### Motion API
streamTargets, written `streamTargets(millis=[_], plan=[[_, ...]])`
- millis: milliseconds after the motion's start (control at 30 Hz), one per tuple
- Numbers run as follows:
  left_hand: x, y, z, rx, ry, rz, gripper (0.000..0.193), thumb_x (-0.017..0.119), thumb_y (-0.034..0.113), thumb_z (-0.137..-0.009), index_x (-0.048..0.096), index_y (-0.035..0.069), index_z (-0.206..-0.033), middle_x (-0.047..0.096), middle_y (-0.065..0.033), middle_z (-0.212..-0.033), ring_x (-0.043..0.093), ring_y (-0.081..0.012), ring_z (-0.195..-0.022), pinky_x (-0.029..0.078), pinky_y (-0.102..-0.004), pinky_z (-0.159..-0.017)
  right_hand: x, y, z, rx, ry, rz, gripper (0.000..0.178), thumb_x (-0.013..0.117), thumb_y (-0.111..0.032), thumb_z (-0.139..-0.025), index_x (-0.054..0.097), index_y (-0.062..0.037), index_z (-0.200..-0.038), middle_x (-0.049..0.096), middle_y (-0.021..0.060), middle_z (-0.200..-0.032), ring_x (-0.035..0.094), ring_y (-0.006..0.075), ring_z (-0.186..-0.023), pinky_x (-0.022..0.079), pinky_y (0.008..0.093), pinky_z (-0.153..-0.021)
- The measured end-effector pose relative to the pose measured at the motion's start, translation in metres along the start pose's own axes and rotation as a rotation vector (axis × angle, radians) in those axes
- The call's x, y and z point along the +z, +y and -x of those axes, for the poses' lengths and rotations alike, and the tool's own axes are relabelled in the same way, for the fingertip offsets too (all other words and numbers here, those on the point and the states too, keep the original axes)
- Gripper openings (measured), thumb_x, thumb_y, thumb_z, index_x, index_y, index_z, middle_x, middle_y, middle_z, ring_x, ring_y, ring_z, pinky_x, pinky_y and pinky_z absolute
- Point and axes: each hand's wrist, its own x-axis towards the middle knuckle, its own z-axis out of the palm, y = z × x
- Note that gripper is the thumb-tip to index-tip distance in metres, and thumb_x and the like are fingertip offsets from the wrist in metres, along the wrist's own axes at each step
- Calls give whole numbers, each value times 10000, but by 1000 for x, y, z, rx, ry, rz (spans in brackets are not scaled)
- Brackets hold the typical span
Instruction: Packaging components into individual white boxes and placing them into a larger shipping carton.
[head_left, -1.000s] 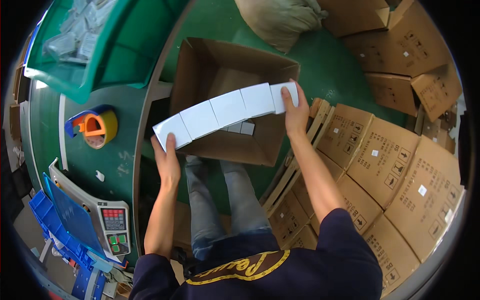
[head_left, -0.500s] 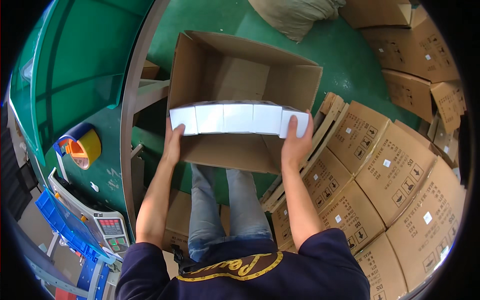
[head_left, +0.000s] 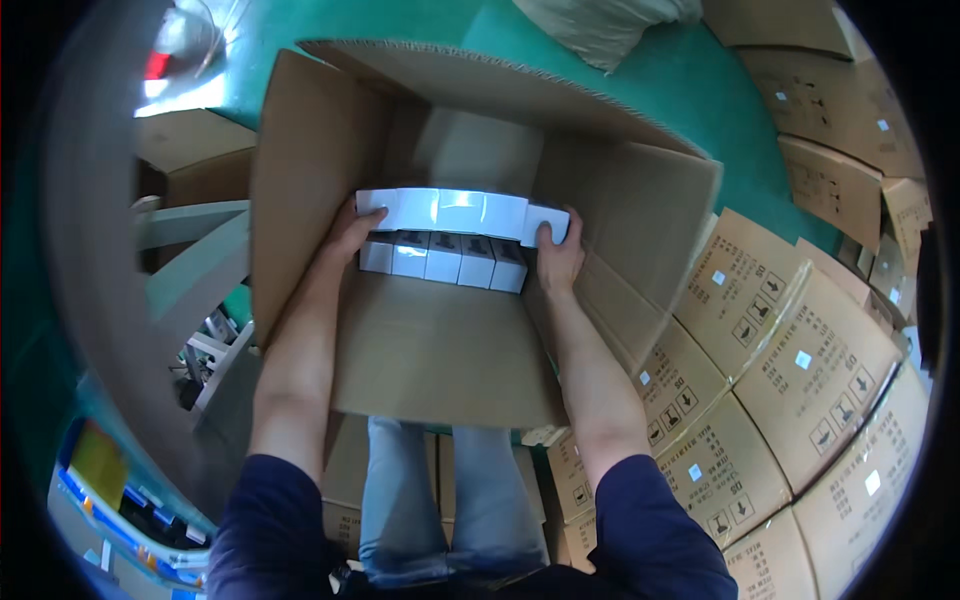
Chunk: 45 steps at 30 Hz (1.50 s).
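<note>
A row of several small white boxes [head_left: 461, 211] is squeezed between my two hands, down inside an open brown carton [head_left: 450, 350]. My left hand [head_left: 350, 230] presses the row's left end, thumb on top. At the right end my right hand [head_left: 560, 257] grips the last box, which sits slightly out of line with the others. Another row of white boxes [head_left: 443, 260] lies on the near side of the held row, lower in the carton. Whether the held row touches the carton's bottom is hidden.
Stacked brown cartons [head_left: 790, 350] stand on the right, with more cartons [head_left: 830, 110] behind them. A pale sack [head_left: 610, 25] lies on the green floor beyond. Left of the open carton are a grey table frame [head_left: 200, 270] and a blue tray [head_left: 120, 520] holding a yellow item.
Both hands have lowered the row of white boxes from above the carton into it. My view has moved closer over the carton, and a second row inside now shows.
</note>
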Motion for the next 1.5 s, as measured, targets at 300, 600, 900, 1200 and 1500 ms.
streamTargets(millis=[300, 600, 900, 1200, 1500], plan=[[33, -46, -67, 6, -176, -894, 883, 859, 158, -622, 437, 80, -1394, 587, -154, -1298, 564, -305, -1188, 451, -377, -1026, 74, 72, -73, 74, -848, 855, 668, 574, -178, -753, 448, -182, -1409, 617, 191, -1252, 600, 334, -1154, 481, 391, -974], [68, 2, -71, 109, -412, -1351, 714, 729, 202, -757, 461, 270, -1415, 325, -113, -1537, 323, -314, -1399, 282, -399, -1153, 124, 88, -35, -161, -690, 889, 618, 562, -122, -801, 455, -192, -1406, 419, 101, -1458, 341, 282, -1382, 305, 529, -1097], [74, -7, 72, 160, 212, -1160, 517, 641, 252, -796, 565, 26, -1254, 468, -247, -1372, 416, -370, -1317, 358, -472, -1092, 69, -43, 90, -200, -229, -45, 571, 531, 25, -712, 542, -59, -1277, 546, 171, -1180, 524, 322, -1151, 442, 378, -984], [12, 98, 545, 472, 255, -76, 299, 573, 84, -831, 617, 54, -1126, 607, -150, -1110, 610, -298, -1042, 498, -367, -902, -163, -326, 321, -938, -391, -379, 179, 596, -3, -836, 593, -7, -1015, 582, 90, -954, 593, 189, -863, 496, 324, -767], [-98, -9, 754, 430, 1069, 385, 133, 565, 54, -929, 648, 5, -1021, 658, -82, -832, 643, -151, -780, 505, -280, -715, -45, -497, 431, -1625, -82, 439, 634, 767, -387, -669, 576, -83, -1190, 613, 163, -1148, 567, 331, -1086, 453, 428, -952]])
